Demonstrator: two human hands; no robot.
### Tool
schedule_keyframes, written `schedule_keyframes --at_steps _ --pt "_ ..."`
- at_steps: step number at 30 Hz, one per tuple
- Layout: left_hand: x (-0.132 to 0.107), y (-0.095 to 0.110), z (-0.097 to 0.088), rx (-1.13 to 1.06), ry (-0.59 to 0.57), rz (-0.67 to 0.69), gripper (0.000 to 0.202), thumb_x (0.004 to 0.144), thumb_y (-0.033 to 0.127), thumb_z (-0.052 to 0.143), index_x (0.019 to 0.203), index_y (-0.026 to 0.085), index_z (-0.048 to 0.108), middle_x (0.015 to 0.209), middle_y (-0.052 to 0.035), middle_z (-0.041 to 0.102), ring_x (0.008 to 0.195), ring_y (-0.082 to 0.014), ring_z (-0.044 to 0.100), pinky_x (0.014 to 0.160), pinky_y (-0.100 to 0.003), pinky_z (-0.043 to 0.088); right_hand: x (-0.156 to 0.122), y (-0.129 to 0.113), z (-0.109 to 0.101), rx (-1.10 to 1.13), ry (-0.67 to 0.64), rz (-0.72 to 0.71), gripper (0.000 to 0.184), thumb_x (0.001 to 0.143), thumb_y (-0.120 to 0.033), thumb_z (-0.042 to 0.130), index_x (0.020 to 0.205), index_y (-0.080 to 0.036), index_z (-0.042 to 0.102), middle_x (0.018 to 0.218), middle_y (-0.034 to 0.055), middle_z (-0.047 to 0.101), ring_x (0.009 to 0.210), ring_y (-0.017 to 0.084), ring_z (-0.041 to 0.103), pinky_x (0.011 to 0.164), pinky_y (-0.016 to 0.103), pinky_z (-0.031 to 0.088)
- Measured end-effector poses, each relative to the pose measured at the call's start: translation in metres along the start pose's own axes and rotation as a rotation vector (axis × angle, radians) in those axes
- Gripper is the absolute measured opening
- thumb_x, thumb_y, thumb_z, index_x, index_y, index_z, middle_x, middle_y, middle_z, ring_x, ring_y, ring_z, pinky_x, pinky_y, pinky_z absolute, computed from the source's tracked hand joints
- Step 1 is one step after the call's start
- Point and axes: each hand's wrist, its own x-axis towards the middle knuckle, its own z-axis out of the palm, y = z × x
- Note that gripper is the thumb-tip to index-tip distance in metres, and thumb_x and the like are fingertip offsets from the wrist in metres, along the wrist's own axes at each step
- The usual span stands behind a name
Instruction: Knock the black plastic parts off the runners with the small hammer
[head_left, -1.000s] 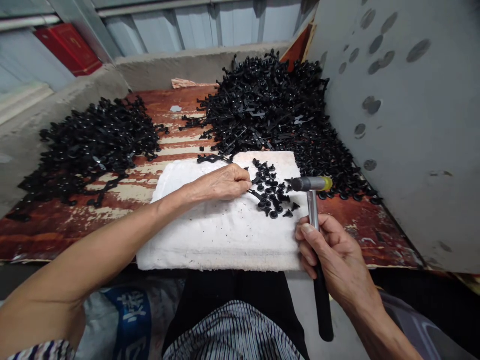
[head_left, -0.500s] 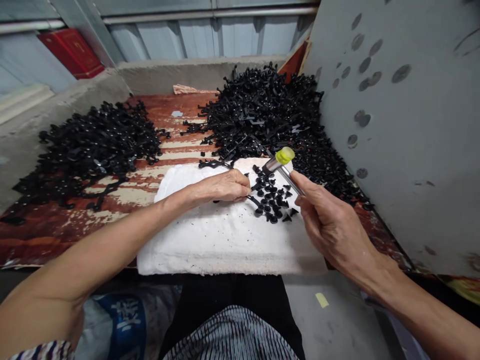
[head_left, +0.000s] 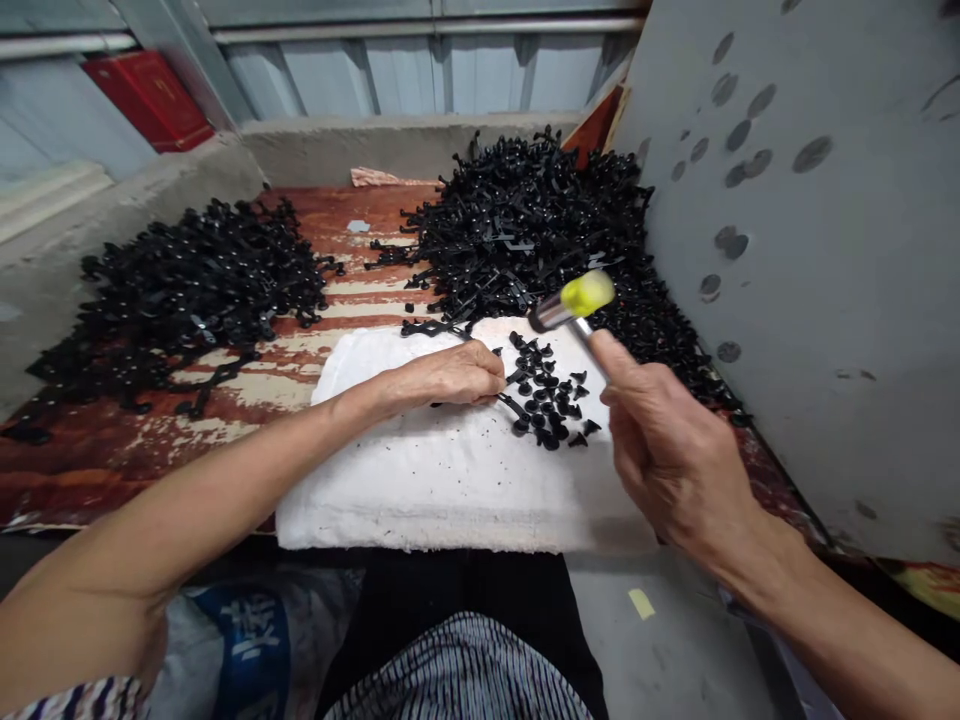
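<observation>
My right hand (head_left: 664,430) is closed around the metal handle of a mallet (head_left: 559,308), which has one yellow face and one black face. The mallet head is raised over the far right part of a folded white towel (head_left: 420,480). My left hand (head_left: 469,375) rests low over the towel, its fingers pinching a black plastic branched part (head_left: 512,404) whose end pokes out to the right. Beside those fingertips lie several small loose black plastic pieces (head_left: 551,400) with round heads. Most of the branched part is hidden under my left hand.
A large heap of black plastic parts (head_left: 525,220) rises behind the towel, and a smaller heap (head_left: 202,270) lies to the left on the worn red-brown board (head_left: 315,215). A grey panel (head_left: 825,300) stands on the right. A low concrete ledge (head_left: 345,148) runs along the back.
The mallet has lifted slightly up and to the right with my right hand, its yellow face now blurred. My left hand stays in place on the black part.
</observation>
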Motion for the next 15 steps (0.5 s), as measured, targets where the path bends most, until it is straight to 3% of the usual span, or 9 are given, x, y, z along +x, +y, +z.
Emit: schedule_keyframes --at_steps 3,7,12,15 --pt "0.0006 -0.0003 0.0008 0.003 0.001 0.004 0.023 0.07 0.019 0.051 0.049 0.019 0.042 0.046 0.0038 0.037 0.043 -0.0084 0.03 0.045 -0.027 0.02 0.001 0.0029 0.0019 -0.063 -0.162 -0.025 0.055 0.087 -0.01 0.039 0.14 -0.021 0.05 0.076 0.0026 0.056 0.048 0.012 0.044 0.041 0.024 0.037" --pt "0.0014 -0.0005 0.0005 0.007 -0.005 0.007 0.021 0.07 0.018 0.05 0.049 0.019 0.043 0.046 0.0033 0.038 0.043 -0.0087 0.031 0.045 -0.027 0.021 0.0025 0.0041 0.0007 0.051 0.001 0.035 0.055 0.09 -0.011 0.039 0.144 -0.019 0.045 0.081 0.0053 0.059 0.059 0.014 0.053 0.055 0.026 0.048" --pt "0.0018 0.0014 0.0013 0.051 -0.008 0.017 0.023 0.07 0.016 0.049 0.049 0.019 0.042 0.046 0.0034 0.038 0.044 -0.0083 0.031 0.046 -0.027 0.022 0.0003 0.0051 0.0052 -0.002 -0.146 -0.002 0.052 0.089 -0.011 0.037 0.137 -0.019 0.053 0.075 0.0037 0.056 0.05 0.013 0.047 0.043 0.024 0.04" --pt "0.002 0.0015 0.0022 0.078 0.006 0.01 0.023 0.071 0.015 0.049 0.049 0.019 0.041 0.048 0.0034 0.038 0.045 -0.0084 0.031 0.046 -0.027 0.022 -0.0022 0.0047 0.0062 0.063 -0.035 0.023 0.051 0.091 -0.012 0.037 0.14 -0.018 0.049 0.081 0.0059 0.059 0.062 0.015 0.055 0.052 0.025 0.046"
